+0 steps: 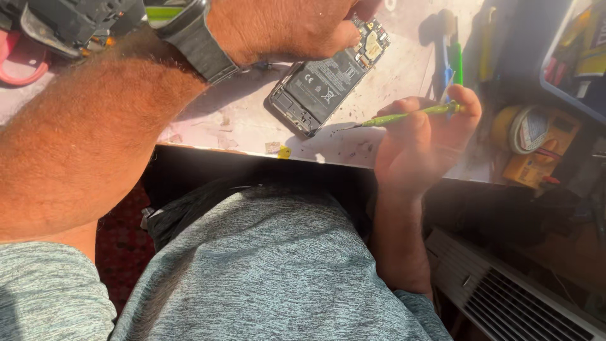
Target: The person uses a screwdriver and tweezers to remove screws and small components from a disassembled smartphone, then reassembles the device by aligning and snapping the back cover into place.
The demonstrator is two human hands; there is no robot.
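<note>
A person seated at a cluttered work surface (404,76) steadies an opened smartphone (325,85) with the left hand (297,28), whose fingers press together on the phone's upper end near the exposed circuit board (372,44). The phone lies tilted near the surface's front edge, its back cover already off, with the battery (328,82) and board bare to view. The right hand (423,136) hovers just right of the phone, fingers clamped on a slim green screwdriver (407,115) whose tip points toward the phone's lower end but does not appear to touch it. The opening stage looks done; the inner parts seem to be in place yet, so the work inside appears to be at an early or middle point. Small scraps (281,150) lie along the front edge. A yellow multimeter (536,148) sits toward the right end, with other tools (451,53) standing near the back, and a dark band (199,44) circles the left wrist.
</note>
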